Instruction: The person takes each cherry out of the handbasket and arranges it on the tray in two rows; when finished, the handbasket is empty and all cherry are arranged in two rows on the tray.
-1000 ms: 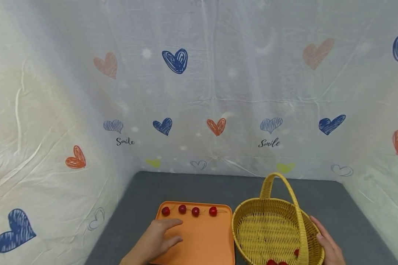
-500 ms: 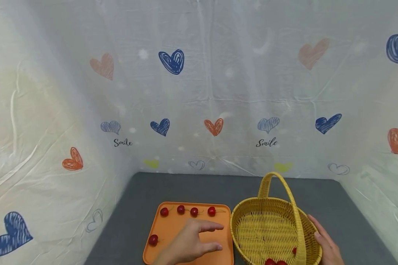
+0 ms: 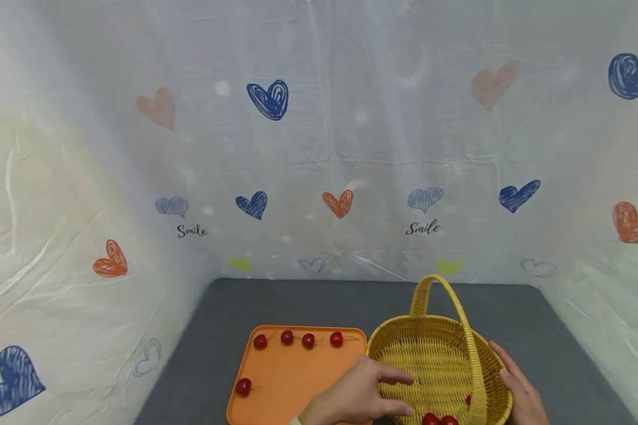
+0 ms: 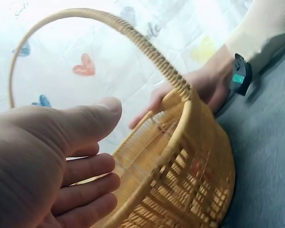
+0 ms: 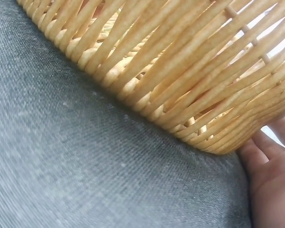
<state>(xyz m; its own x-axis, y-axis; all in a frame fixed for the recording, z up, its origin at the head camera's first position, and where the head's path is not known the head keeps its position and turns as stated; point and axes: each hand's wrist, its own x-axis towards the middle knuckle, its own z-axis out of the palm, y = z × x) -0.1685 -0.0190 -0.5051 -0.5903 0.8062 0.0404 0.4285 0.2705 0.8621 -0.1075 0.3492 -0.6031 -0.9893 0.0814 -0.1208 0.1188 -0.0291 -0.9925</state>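
Note:
A yellow wicker basket (image 3: 420, 348) with a tall arched handle stands at the right; red cherries (image 3: 431, 418) lie in its near part. My right hand (image 3: 523, 386) holds its right side, thumb at the rim and fingers along the outer wall; the right wrist view shows these fingers only in part. At the opposite rim my left hand (image 3: 364, 389) hovers, thumb and fingers apart, with nothing seen between them. The left wrist view has this hand (image 4: 61, 156) beside the woven wall, fingers only slightly bent. Whether it touches the basket I cannot tell.
An orange tray (image 3: 292, 378) sits left of the basket, close against it. Several stemmed cherries (image 3: 308, 340) line its far edge, and one cherry (image 3: 243, 387) lies near its left edge. A white curtain (image 3: 319, 136) printed with hearts encloses the grey tabletop (image 3: 298, 301).
My left hand has moved right, from the tray's left side across to the basket's left rim, uncovering the cherry near the left edge. The right hand has stayed on the basket.

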